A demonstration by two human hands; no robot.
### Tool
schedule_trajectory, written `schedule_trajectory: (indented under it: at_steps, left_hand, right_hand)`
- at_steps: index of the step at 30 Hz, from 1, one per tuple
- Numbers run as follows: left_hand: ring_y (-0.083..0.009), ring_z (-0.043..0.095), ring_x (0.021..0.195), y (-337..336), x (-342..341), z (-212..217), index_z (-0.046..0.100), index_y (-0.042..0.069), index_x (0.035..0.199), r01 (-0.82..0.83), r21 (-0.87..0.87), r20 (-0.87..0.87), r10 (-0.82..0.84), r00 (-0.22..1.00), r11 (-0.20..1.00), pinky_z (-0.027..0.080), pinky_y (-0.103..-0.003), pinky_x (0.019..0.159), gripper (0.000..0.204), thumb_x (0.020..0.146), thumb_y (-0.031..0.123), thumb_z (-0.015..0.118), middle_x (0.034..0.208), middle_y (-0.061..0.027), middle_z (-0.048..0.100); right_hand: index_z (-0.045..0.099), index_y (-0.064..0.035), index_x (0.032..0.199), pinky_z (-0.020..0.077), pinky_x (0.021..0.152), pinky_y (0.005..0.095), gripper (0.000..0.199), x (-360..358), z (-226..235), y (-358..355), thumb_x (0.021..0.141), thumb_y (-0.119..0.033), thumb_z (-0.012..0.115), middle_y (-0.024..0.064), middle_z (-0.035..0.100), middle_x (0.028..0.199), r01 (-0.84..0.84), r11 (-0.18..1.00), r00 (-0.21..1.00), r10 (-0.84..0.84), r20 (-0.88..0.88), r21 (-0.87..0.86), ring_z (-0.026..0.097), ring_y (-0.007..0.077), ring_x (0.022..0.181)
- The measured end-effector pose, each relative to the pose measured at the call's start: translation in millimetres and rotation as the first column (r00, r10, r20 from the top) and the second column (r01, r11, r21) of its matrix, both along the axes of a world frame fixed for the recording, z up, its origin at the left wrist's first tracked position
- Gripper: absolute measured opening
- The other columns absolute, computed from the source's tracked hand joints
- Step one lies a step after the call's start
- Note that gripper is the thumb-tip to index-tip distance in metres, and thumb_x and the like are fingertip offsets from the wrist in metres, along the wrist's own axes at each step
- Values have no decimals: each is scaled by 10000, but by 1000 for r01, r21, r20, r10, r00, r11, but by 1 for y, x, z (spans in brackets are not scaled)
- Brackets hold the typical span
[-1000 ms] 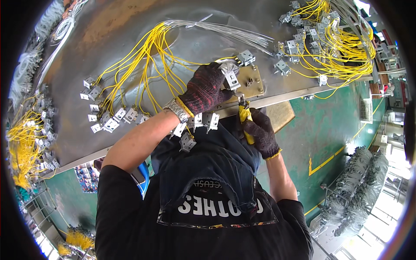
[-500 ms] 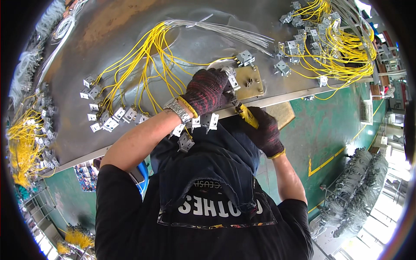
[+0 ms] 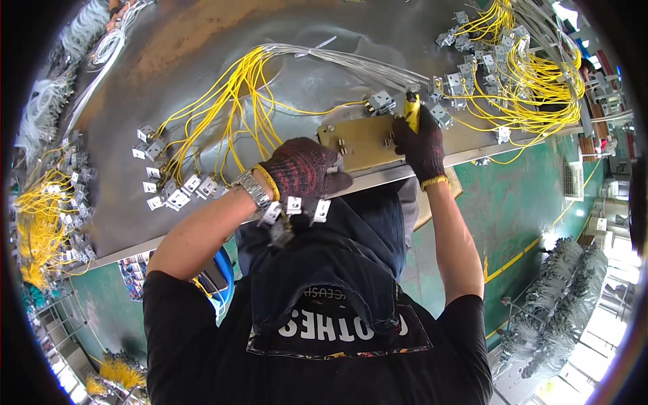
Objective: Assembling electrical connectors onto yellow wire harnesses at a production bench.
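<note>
My left hand (image 3: 305, 173), in a dark knit glove, rests on the front edge of the metal table (image 3: 202, 61) at the left end of a tan plate (image 3: 361, 138). Its fingers are curled and nothing shows inside them. My right hand (image 3: 420, 143), also gloved, grips a yellow-handled tool (image 3: 411, 110) upright at the plate's far right corner, next to a grey connector (image 3: 381, 102). Yellow wires (image 3: 229, 101) fan out from a grey cable bundle (image 3: 358, 64) to white-tagged connectors (image 3: 172, 192). Small white tags (image 3: 297, 206) hang at my chest.
More yellow wires and grey connectors (image 3: 513, 74) crowd the table's far right, and another heap (image 3: 40, 216) lies at its left end. Below is a green floor with yellow lines (image 3: 513, 263). Grey bundles (image 3: 560, 304) hang on a rack at the right.
My right hand has risen from below the table edge onto the plate's far right corner with the yellow tool. My left hand has drawn back from the connector to the table's front edge.
</note>
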State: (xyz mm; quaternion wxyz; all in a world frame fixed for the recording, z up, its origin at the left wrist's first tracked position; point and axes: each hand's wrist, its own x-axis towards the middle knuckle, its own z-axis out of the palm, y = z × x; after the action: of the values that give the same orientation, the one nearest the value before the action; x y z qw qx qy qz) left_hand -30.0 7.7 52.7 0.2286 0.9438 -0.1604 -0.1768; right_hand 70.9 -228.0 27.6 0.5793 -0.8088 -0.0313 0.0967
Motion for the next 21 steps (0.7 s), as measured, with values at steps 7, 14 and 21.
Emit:
schedule_trajectory:
  at_steps: [7,14,21]
  left_hand:
    - [-348,700,831,-1,-6,-7,662,96,1097,24,73,-30,-21,999,997,547,-479,744,453,776,408,732,873,-133,718]
    - [-335,708,825,-6,-3,-23,656,100,1052,-159,94,60,154,986,983,552,-467,725,391,730,279,786,860,-116,720]
    - [-331,712,848,1,4,-21,663,95,1038,-288,40,39,287,957,957,559,-449,766,395,714,262,812,885,-106,725]
  right_hand:
    - [595,13,1047,454,451,294,240,19,3,8,875,-131,681,63,597,669,-218,967,953,239,-183,132,560,138,504]
    - [598,18,1045,465,438,313,261,24,-5,17,862,-141,693,79,609,689,-86,993,990,95,-104,81,595,146,516]
    - [572,-19,1037,441,432,302,261,18,11,31,838,-144,684,88,619,695,-271,925,890,346,-298,265,595,174,508]
